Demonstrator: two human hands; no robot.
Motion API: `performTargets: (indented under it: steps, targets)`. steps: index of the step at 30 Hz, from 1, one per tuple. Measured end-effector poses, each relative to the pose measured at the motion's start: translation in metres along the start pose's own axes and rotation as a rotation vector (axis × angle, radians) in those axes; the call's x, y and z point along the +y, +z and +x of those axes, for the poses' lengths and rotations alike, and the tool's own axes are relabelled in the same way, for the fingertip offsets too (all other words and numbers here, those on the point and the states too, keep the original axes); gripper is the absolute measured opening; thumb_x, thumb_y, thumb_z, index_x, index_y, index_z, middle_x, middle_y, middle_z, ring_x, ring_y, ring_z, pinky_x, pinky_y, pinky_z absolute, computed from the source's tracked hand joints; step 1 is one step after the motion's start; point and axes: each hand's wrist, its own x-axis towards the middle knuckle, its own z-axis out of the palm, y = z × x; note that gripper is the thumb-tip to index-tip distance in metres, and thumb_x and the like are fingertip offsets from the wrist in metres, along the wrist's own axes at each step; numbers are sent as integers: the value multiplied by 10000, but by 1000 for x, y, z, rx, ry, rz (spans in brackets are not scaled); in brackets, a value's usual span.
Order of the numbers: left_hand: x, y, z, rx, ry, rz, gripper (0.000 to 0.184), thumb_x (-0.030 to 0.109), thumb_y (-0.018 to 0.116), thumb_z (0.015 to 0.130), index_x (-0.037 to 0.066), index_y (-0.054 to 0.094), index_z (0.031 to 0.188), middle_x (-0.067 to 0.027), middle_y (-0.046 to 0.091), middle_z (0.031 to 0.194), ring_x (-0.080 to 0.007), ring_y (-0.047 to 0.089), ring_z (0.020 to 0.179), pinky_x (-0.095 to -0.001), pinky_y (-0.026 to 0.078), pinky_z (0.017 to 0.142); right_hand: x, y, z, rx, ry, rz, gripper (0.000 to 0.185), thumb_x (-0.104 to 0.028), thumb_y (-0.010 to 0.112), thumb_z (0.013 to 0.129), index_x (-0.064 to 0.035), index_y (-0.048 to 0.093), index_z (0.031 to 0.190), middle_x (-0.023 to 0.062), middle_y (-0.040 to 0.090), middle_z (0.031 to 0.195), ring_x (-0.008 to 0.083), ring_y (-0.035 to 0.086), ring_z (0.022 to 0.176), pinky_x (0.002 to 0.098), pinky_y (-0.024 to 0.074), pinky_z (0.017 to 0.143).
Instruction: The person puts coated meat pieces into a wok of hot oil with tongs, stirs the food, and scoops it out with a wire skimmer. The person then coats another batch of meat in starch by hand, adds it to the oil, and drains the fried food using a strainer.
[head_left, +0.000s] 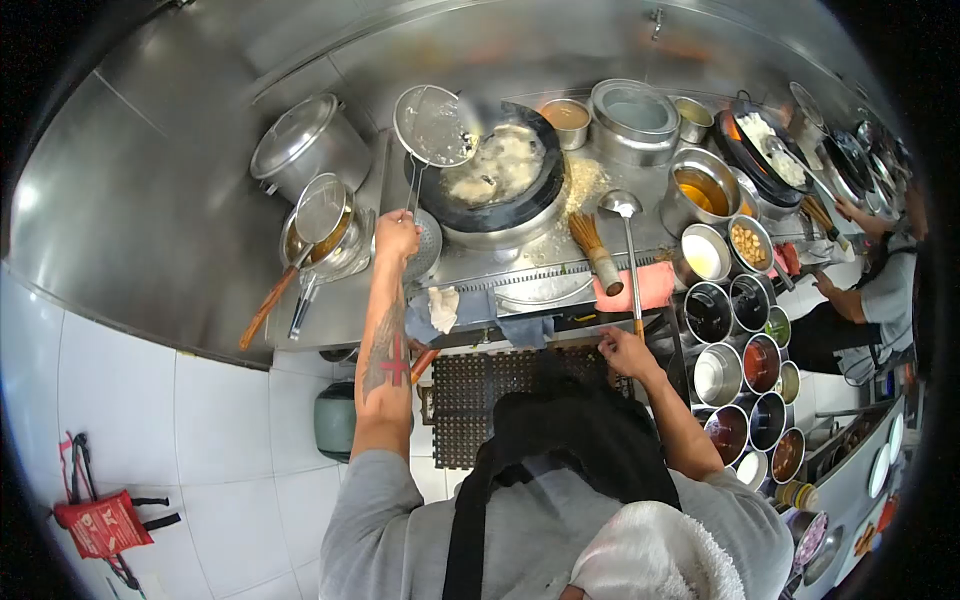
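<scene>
My left hand (397,237) is closed around the thin handle of a round mesh strainer (434,124). The strainer is raised beside the wok's left rim, with small pale bits on its mesh. Pale pieces bubble in oil inside the black wok (556,181). My right hand (625,352) is low at the counter's front edge, fingers curled; what they grip, if anything, is hidden. Just above it is the handle end of a ladle (620,204), whose bowl rests on the counter. A bamboo brush (594,251) lies left of the ladle, near a pink cloth (640,288).
A lidded pot (311,147) and a smaller strainer over a pan (323,209) stand at left. Metal pots, including one of amber liquid (702,190), and several sauce containers (718,372) crowd the right. Another person's arm (848,298) is near a second wok (762,150).
</scene>
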Motion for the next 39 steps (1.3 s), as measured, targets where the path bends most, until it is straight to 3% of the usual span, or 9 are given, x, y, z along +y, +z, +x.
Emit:
performTargets:
  steps: [11,13,14,17,19,23,33,37,39]
  targets:
    - [25,77,45,-85,196,315,244,153,482,842,-1,605,698,-108,591,580,-189,547,431,-334,417,425,51,4,-66,141,204,-7,363,-173,561,807,-22,554,1137,170,645,853,290,640,797,362,496,712]
    - [10,76,72,192,902,769,244,160,471,842,2,608,716,-114,592,581,-188,549,419,-332,423,426,51,0,-75,161,200,-8,361,-171,558,809,-28,554,1140,164,647,853,282,643,792,360,496,714]
    - [22,75,69,-15,441,584,204,134,486,823,-5,627,776,-157,604,608,-222,559,442,-346,437,460,45,-8,-81,178,258,57,359,-169,559,808,-32,555,1140,159,649,858,279,645,793,358,496,718]
    - [39,88,57,-212,-18,93,178,109,509,791,-17,631,818,-191,610,636,-271,580,498,-364,455,519,52,-7,-94,208,346,103,356,-165,562,806,-38,556,1139,155,652,871,277,649,799,356,496,724]
    - [44,100,52,-199,-21,66,163,90,527,755,-33,626,796,-216,594,621,-312,585,551,-374,456,553,66,-4,-96,220,369,71,355,-163,564,805,-38,556,1138,156,652,879,277,650,802,357,496,726]
    - [52,187,29,-155,797,596,158,90,543,725,-38,632,752,-268,607,699,-370,633,700,-401,497,612,66,-10,-90,177,360,19,353,-169,571,806,-35,557,1132,157,648,897,288,648,815,363,492,735]
    - [58,288,-28,-374,659,864,197,88,499,802,-26,658,810,-239,639,909,-383,629,873,-421,519,770,9,-40,-65,348,186,237,348,-156,564,840,-3,538,1150,171,648,887,285,647,831,351,497,743]
    - [36,233,-58,-214,542,609,210,94,471,820,-35,634,851,-251,638,821,-396,634,772,-450,508,698,-33,-67,-13,291,105,139,399,-246,576,860,-3,530,1174,141,648,892,235,632,823,315,495,717]
    - [5,210,-84,-317,264,222,225,133,421,896,-12,583,838,-203,632,791,-241,628,582,-358,483,465,-55,-66,44,149,88,751,413,-264,559,878,-11,520,1201,104,643,926,205,612,811,305,490,703]
